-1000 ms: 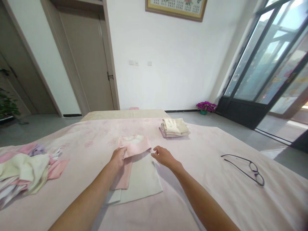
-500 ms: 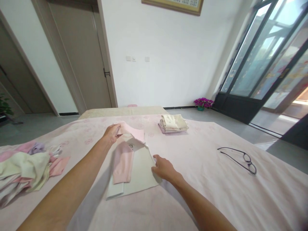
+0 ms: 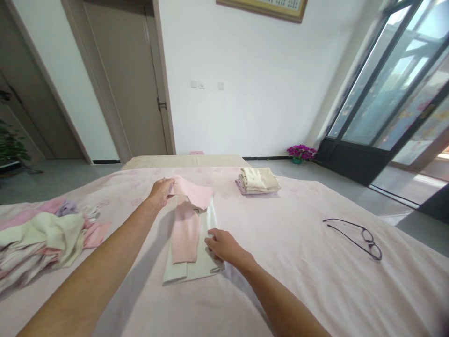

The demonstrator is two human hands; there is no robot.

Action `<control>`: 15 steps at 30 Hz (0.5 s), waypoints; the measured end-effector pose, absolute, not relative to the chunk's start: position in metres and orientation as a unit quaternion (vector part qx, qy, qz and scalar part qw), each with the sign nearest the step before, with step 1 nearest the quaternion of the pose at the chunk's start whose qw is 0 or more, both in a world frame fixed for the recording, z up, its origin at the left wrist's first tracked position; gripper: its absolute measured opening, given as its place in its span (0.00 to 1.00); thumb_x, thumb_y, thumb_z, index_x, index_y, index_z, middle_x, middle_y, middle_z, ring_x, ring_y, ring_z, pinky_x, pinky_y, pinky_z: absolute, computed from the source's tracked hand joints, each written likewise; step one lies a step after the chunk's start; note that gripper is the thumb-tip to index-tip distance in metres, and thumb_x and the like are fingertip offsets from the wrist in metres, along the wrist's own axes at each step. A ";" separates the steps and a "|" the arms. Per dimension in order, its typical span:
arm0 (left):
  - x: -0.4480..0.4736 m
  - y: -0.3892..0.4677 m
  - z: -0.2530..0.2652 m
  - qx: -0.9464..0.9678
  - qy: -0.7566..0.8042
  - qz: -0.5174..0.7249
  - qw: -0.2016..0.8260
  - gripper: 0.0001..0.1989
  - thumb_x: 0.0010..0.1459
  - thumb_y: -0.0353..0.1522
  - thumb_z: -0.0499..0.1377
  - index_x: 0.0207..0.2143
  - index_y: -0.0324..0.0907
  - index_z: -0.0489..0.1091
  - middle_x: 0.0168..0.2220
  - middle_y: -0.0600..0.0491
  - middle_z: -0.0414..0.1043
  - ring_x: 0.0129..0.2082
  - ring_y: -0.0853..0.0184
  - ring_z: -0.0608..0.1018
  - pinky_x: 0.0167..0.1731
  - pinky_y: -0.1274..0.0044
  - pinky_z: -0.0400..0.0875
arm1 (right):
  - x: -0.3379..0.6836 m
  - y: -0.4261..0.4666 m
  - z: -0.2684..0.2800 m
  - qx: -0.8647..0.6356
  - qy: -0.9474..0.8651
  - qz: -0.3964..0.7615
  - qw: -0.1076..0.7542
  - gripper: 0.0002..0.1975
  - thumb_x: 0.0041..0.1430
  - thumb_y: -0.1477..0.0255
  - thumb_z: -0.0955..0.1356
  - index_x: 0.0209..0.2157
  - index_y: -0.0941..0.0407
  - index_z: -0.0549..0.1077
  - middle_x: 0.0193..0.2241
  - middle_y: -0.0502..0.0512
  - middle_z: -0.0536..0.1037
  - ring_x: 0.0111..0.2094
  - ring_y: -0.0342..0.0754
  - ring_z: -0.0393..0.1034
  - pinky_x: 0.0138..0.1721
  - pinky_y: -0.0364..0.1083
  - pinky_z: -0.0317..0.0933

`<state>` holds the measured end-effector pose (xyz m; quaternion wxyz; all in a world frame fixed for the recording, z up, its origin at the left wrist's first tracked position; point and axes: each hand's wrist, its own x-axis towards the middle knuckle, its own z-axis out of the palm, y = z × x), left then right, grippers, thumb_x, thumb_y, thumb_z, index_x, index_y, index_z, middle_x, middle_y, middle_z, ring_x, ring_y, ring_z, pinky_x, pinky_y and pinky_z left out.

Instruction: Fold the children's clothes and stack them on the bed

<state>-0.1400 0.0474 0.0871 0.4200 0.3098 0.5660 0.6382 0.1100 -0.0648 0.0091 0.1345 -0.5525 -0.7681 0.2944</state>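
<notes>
A small shirt (image 3: 185, 234) with a cream body and pink sleeves lies partly folded on the pink bed sheet (image 3: 266, 281). One pink sleeve runs down over the body; the other stretches across near the top. My left hand (image 3: 163, 191) is closed on the pink cloth at the shirt's upper left. At the right side, my right hand (image 3: 224, 245) has its fingers closed on the cream edge, which is turned inward over the body. Its fingertips are partly hidden.
A folded stack of clothes (image 3: 259, 181) sits toward the back. Loose clothes (image 3: 45, 234) are heaped at the left. Eyeglasses (image 3: 361, 238) lie on the right, with purple flowers (image 3: 300, 152) on the floor beyond the bed.
My right hand has moved left with the shirt's right edge, folding that side inward and narrowing the body. The left hand keeps its hold on the pink cloth. The view has shifted slightly left.
</notes>
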 end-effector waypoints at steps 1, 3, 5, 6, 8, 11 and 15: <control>-0.141 0.047 0.085 0.312 0.570 0.636 0.415 0.11 0.38 0.30 0.61 0.29 0.39 0.69 0.24 0.56 0.71 0.24 0.69 0.73 0.27 0.75 0.70 | 0.113 -0.062 0.008 -0.554 -0.764 0.290 0.158 0.18 0.62 0.67 0.61 0.50 0.55 0.73 0.38 0.56 0.81 0.39 0.50 0.75 0.40 0.46 0.64; -0.143 0.046 0.081 0.320 0.576 0.634 0.405 0.11 0.37 0.31 0.61 0.29 0.39 0.69 0.23 0.56 0.70 0.23 0.69 0.73 0.25 0.75 0.69 | 0.120 -0.057 0.005 -0.555 -0.771 0.237 0.206 0.20 0.64 0.71 0.58 0.54 0.56 0.71 0.47 0.59 0.79 0.47 0.50 0.73 0.48 0.47 0.64; -0.144 0.046 0.079 0.330 0.579 0.635 0.391 0.12 0.37 0.32 0.61 0.29 0.39 0.70 0.22 0.57 0.70 0.22 0.69 0.73 0.25 0.76 0.69 | 0.126 -0.057 0.000 -0.522 -0.810 0.161 0.216 0.23 0.65 0.71 0.59 0.59 0.59 0.67 0.58 0.63 0.71 0.58 0.54 0.65 0.58 0.51 0.58; -0.144 0.046 0.078 0.337 0.579 0.636 0.383 0.12 0.37 0.32 0.61 0.29 0.39 0.70 0.22 0.57 0.70 0.22 0.69 0.72 0.25 0.76 0.68 | 0.128 -0.059 -0.004 -0.492 -0.837 0.133 0.200 0.25 0.65 0.69 0.60 0.62 0.60 0.63 0.62 0.65 0.65 0.62 0.56 0.58 0.61 0.54 0.53; -0.145 0.046 0.079 0.354 0.578 0.636 0.368 0.12 0.37 0.33 0.61 0.29 0.38 0.70 0.22 0.57 0.70 0.21 0.69 0.72 0.24 0.78 0.67 | 0.130 -0.063 -0.013 -0.432 -0.883 0.104 0.153 0.30 0.65 0.65 0.61 0.65 0.61 0.57 0.66 0.67 0.56 0.68 0.58 0.47 0.65 0.59 0.44; -0.146 0.046 0.078 0.387 0.577 0.631 0.344 0.13 0.36 0.34 0.61 0.28 0.38 0.72 0.22 0.56 0.71 0.22 0.70 0.72 0.23 0.79 0.65 | 0.132 -0.063 -0.023 -0.394 -0.907 0.094 0.115 0.30 0.69 0.61 0.58 0.66 0.61 0.55 0.67 0.66 0.54 0.68 0.57 0.44 0.66 0.61 0.40; -0.148 0.047 0.074 0.423 0.581 0.620 0.315 0.13 0.37 0.35 0.60 0.28 0.38 0.73 0.23 0.56 0.72 0.23 0.69 0.73 0.25 0.79 0.66 | 0.133 -0.041 -0.024 -0.419 -0.896 0.057 0.137 0.28 0.70 0.62 0.56 0.66 0.61 0.56 0.67 0.66 0.54 0.69 0.56 0.44 0.67 0.61 0.38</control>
